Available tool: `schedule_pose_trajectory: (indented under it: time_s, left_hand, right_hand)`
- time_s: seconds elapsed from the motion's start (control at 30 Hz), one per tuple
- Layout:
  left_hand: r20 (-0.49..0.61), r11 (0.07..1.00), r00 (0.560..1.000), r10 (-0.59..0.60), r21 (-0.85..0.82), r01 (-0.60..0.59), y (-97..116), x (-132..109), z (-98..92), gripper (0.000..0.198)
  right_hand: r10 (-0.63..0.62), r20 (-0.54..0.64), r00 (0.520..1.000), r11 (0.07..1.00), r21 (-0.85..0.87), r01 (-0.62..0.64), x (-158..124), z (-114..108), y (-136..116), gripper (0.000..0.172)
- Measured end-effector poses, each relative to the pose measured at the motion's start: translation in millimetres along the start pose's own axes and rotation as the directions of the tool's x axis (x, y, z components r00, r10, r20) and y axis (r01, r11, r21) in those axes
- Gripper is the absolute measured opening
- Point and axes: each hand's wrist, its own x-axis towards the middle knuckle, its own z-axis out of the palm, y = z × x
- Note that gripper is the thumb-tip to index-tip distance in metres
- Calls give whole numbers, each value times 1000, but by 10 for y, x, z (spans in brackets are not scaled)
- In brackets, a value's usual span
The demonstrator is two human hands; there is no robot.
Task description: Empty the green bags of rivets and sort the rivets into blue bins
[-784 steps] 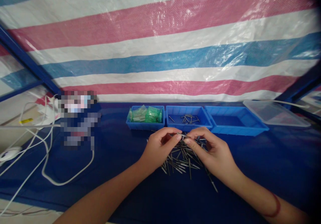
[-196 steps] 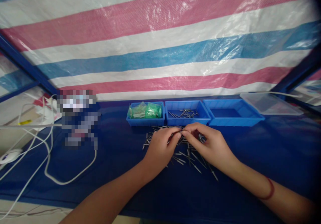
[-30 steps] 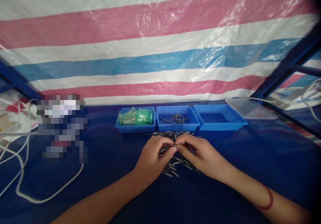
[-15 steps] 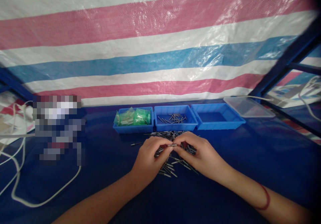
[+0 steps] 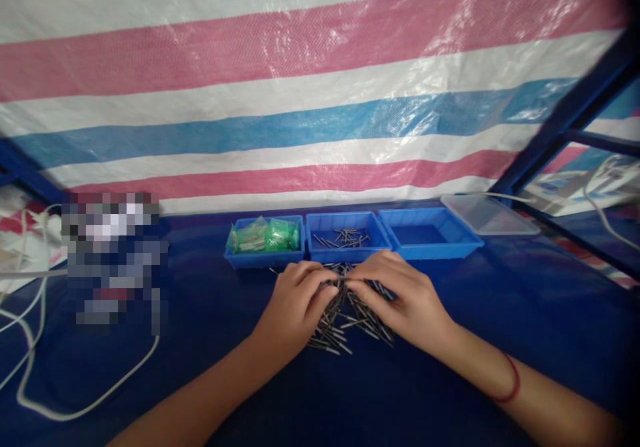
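A loose pile of blind rivets (image 5: 330,340), thin dark shafts with silvery ends, lies on the blue table between and under my hands. My left hand (image 5: 295,300) reaches over its left side, thumb and forefinger slightly apart at the tips. From the right, my right hand (image 5: 400,297) bends over the pile with thumb and forefinger close together. A small grey piece shows between the two hands' fingertips, too small to make out well. Behind the hands, the middle blue bin (image 5: 345,255) has several rivets in it.
The left blue bin (image 5: 265,258) contains green and clear plastic packets (image 5: 280,235). To the right stands another blue bin (image 5: 435,250), with a clear plastic lid (image 5: 493,217) beside it. White cables (image 5: 55,415) trail on the left. A striped sheet (image 5: 280,53) hangs behind.
Both hands have moved slightly up and away from me over the pile. The left thumb and forefinger have parted; the rivet held between both hands no longer shows clearly.
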Motion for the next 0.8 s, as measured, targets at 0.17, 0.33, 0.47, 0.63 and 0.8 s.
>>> schedule_pose_trajectory:
  time_s: [0.17, 0.33, 0.47, 0.63, 0.8]
  left_hand:
    - [62, 943, 997, -44, 332, 21, -161, 62, -419, 26]
    - [213, 856, 954, -209, 511, 74, -372, 8, -589, 28]
    - [251, 848, 933, -258, 521, 94, -379, -11, -503, 28]
    - [251, 934, 960, -120, 357, 23, -257, 19, -372, 26]
    - [331, 968, 943, -21, 242, -63, -207, 32, -319, 23]
  right_hand:
    - [24, -78, 997, 944, -328, -48, 130, -48, 378, 16]
    - [72, -42, 997, 912, -401, -83, 107, -90, 481, 29]
    - [43, 11, 999, 940, -339, -36, 40, -83, 369, 20]
    - [-18, 265, 964, 972, -221, 79, 5, -86, 268, 14]
    - [-19, 476, 879, 990, -116, 84, -6, -117, 171, 20]
